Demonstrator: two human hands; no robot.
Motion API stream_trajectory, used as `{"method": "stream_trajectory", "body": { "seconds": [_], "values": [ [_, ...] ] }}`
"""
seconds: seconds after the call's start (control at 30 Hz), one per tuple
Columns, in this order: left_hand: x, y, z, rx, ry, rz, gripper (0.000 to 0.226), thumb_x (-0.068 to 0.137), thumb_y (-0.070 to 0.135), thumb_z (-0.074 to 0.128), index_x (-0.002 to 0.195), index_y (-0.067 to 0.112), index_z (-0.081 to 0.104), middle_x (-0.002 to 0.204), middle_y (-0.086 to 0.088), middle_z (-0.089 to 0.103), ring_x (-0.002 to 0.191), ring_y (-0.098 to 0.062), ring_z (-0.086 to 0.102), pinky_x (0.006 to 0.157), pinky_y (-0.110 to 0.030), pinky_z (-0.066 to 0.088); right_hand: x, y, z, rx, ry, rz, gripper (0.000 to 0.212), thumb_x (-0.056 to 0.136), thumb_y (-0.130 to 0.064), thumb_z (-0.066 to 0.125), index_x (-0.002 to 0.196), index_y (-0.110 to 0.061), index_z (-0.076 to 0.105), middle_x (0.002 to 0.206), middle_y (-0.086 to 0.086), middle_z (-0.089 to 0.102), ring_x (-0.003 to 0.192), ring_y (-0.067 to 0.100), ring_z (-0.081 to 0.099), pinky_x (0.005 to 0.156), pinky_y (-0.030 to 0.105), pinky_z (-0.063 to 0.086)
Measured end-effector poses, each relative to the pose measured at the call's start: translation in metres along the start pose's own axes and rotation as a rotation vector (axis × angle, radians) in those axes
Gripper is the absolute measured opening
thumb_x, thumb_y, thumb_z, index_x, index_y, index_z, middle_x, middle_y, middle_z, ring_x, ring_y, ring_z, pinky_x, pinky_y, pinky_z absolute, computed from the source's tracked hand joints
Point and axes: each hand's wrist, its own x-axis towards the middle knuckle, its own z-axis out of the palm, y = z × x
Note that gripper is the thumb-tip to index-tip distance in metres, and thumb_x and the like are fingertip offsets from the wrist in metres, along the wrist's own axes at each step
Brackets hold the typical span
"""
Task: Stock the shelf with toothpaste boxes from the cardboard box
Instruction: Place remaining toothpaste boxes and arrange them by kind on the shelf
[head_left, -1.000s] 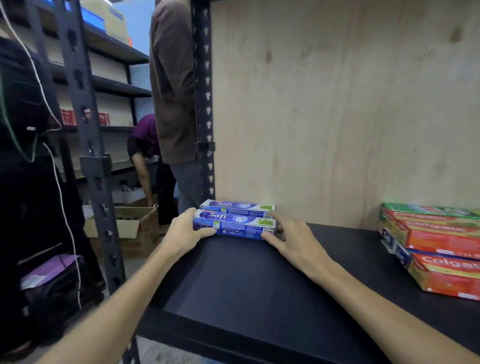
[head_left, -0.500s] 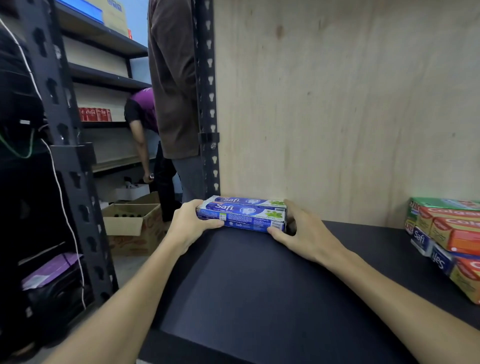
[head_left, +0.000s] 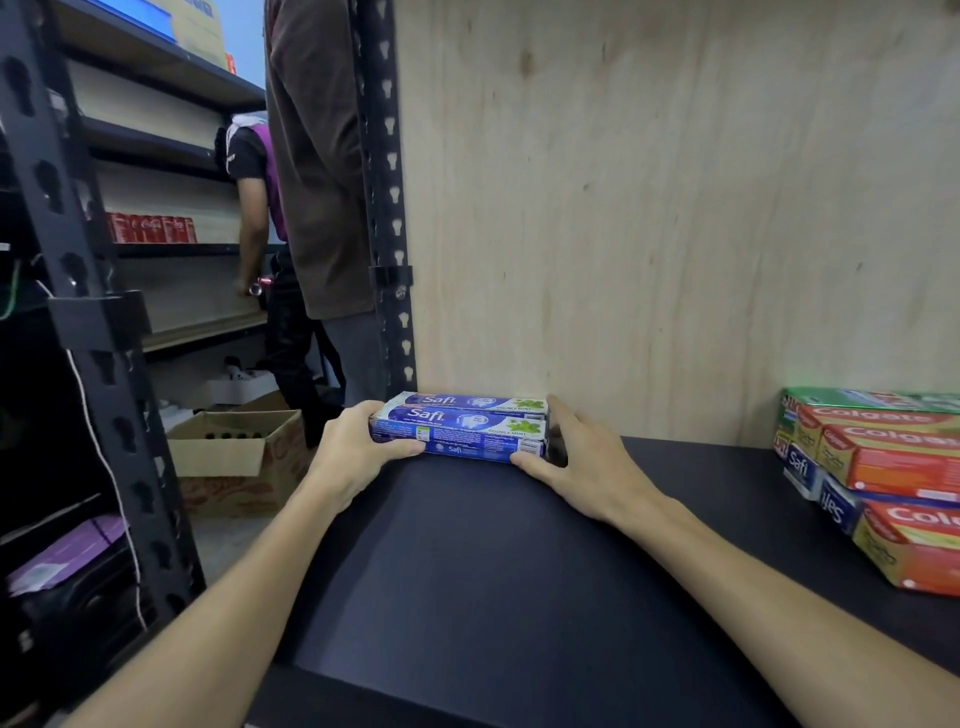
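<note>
— Between both hands, what is held?
— Glossy blue rectangular Safi toothpaste cartons (head_left: 460, 428), stacked flat on the smooth matte black shelf board (head_left: 467, 571), close to the pale plywood back panel (head_left: 649, 208).
— And each grip?
— The left hand (head_left: 358, 447) curls round the stack's left end; the right hand (head_left: 582, 457) clasps the right end, thumb on the front edge.
— Further right of that grip?
— Red and green Colgate cardboard cartons (head_left: 893, 462), piled well apart from it. Left of the grips, an open brown cardboard box (head_left: 239, 457) sits on the floor.

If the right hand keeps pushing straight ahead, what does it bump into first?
Probably the wooden back wall. The right hand grips the blue toothpaste boxes, which already sit close against it, though the exact gap is unclear.
</note>
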Motion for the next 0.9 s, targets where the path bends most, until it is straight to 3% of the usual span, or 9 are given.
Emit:
{"method": "stream_trajectory", "body": {
  "seconds": [0.1,0.2,0.3,0.37,0.43,0.6,0.73,0.9],
  "values": [
    [-0.001,0.002,0.001,0.011,0.009,-0.005,0.057,0.074,0.028,0.090,0.123,0.019,0.064,0.108,0.007,0.071,0.092,-0.005,0.064,0.066,-0.014,0.043,0.000,-0.001,-0.001,0.001,-0.006,0.011,0.080,0.073,-0.083,0.053,0.136,-0.036,0.041,0.127,-0.010,0.062,0.114,0.018,0.060,0.094,0.044,0.055],
    [-0.003,0.004,0.000,-0.011,-0.036,-0.014,0.099,0.071,0.030,0.092,0.153,0.018,0.038,0.139,0.000,0.059,0.109,-0.011,0.056,0.091,-0.024,0.043,-0.001,-0.001,-0.001,-0.008,-0.007,0.030,0.087,0.072,-0.085,0.053,0.138,-0.031,0.038,0.124,-0.006,0.062,0.109,0.023,0.060,0.093,0.046,0.054],
    [-0.004,0.005,0.001,0.047,-0.066,0.001,0.119,0.063,0.046,0.093,0.158,0.023,0.024,0.152,-0.003,0.044,0.137,-0.020,0.041,0.111,-0.039,0.039,-0.002,-0.003,-0.003,-0.034,-0.012,0.026,0.090,0.074,-0.086,0.049,0.143,-0.030,0.035,0.125,-0.007,0.062,0.109,0.023,0.060,0.094,0.046,0.053],
    [-0.010,0.007,0.005,0.209,-0.041,0.048,0.118,0.066,0.053,0.089,0.157,0.019,0.024,0.153,-0.007,0.034,0.145,-0.024,0.023,0.116,-0.042,0.029,-0.006,-0.006,-0.004,-0.078,-0.006,0.015,0.089,0.078,-0.084,0.046,0.149,-0.031,0.032,0.130,-0.006,0.061,0.112,0.023,0.059,0.098,0.046,0.051],
    [-0.017,0.011,0.007,0.349,0.050,0.176,0.113,0.070,0.059,0.084,0.156,0.014,0.026,0.152,-0.009,0.030,0.145,-0.026,0.017,0.118,-0.041,0.023,-0.014,-0.011,-0.007,-0.118,0.017,-0.005,0.080,0.086,-0.078,0.046,0.149,-0.029,0.033,0.131,-0.005,0.061,0.113,0.023,0.057,0.100,0.044,0.047],
    [-0.047,0.035,0.014,0.500,0.170,0.632,0.068,0.086,0.046,0.070,0.141,0.015,0.047,0.137,-0.001,0.049,0.133,-0.022,0.040,0.112,-0.035,0.033,-0.054,-0.030,-0.030,-0.165,0.093,0.012,0.066,0.100,-0.062,0.047,0.153,-0.025,0.033,0.137,0.002,0.056,0.128,0.025,0.047,0.106,0.035,0.033],
    [-0.083,0.065,0.034,0.377,0.113,0.694,0.051,0.089,0.039,0.068,0.135,0.022,0.050,0.123,0.007,0.054,0.117,-0.017,0.046,0.101,-0.026,0.031,-0.094,-0.025,-0.053,-0.206,0.149,0.006,0.068,0.101,-0.060,0.045,0.155,-0.023,0.032,0.144,0.000,0.052,0.134,0.019,0.043,0.110,0.036,0.031],
    [-0.121,0.106,0.075,0.208,-0.018,0.683,0.044,0.092,0.038,0.065,0.130,0.023,0.051,0.125,0.010,0.052,0.118,-0.013,0.046,0.105,-0.027,0.034,-0.153,0.006,-0.111,-0.344,0.220,0.015,0.064,0.100,-0.058,0.045,0.153,-0.023,0.036,0.140,-0.001,0.055,0.129,0.019,0.047,0.106,0.037,0.035]
  ]
}}
